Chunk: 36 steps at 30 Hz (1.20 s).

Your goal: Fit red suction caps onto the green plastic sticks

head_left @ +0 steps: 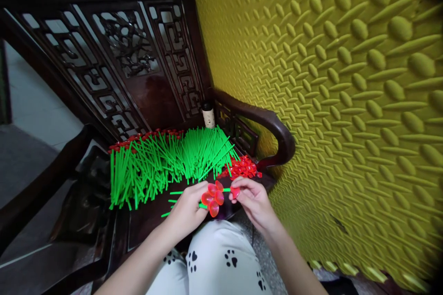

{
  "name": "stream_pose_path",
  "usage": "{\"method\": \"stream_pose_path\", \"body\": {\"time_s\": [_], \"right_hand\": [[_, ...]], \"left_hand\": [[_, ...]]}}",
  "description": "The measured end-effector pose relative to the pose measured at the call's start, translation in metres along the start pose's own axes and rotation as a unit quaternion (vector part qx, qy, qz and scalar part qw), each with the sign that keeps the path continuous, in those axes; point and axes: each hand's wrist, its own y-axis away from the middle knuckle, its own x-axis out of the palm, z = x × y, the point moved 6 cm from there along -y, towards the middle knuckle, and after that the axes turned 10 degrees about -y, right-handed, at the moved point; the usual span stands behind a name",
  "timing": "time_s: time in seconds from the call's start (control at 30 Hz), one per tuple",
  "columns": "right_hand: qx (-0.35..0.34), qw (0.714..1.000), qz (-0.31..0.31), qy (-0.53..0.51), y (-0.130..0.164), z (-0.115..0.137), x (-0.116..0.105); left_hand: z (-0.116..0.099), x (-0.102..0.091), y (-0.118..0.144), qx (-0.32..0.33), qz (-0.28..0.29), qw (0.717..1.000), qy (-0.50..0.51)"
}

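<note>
My left hand is closed around several green plastic sticks, whose red cup-shaped heads cluster beside my thumb. One bare stick end points right from the bunch. My right hand pinches a single red cup at that end; whether the stick is seated in it I cannot tell. Behind my hands, a wide heap of green sticks covers the seat, and those on its left have red cups at their far ends. Loose red cups lie piled just beyond my right hand.
The dark carved wooden chair has a curved armrest at the right. A cream tumbler with a black lid stands at the back of the seat. A yellow textured mat rises along the right side. My knees in paw-print trousers are below.
</note>
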Motion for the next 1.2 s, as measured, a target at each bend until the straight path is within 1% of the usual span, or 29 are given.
{"method": "stream_pose_path", "body": {"time_s": [0.1,0.2,0.37,0.53,0.73,0.9,1.03,1.2], "right_hand": [[-0.004,0.999,-0.001,-0.032,-0.001,-0.001,0.004],[0.007,0.998,0.015,-0.057,-0.002,-0.002,0.006],[0.029,0.994,0.024,-0.102,0.002,-0.001,0.009],[0.029,0.996,0.045,-0.072,0.005,-0.001,0.015],[0.061,0.988,0.032,-0.137,0.007,-0.009,0.014],[0.038,0.989,0.047,-0.135,0.008,-0.005,0.020],[0.024,0.987,0.066,-0.145,0.009,-0.001,0.026],[-0.016,0.985,0.050,-0.163,0.007,0.001,0.030]], "left_hand": [[0.001,0.002,0.000,-0.006,0.021,1.000,0.000],[0.002,0.004,0.001,-0.011,0.040,0.999,-0.007],[0.003,-0.001,0.000,-0.004,0.008,1.000,-0.008],[0.003,0.004,0.001,-0.013,0.043,0.999,-0.012],[0.000,0.002,0.001,-0.006,0.034,0.999,-0.014],[-0.006,-0.001,0.000,-0.008,0.037,0.999,-0.026],[-0.012,0.000,0.004,-0.014,0.056,0.997,-0.041],[-0.019,0.004,0.006,-0.004,0.077,0.996,-0.053]]}}
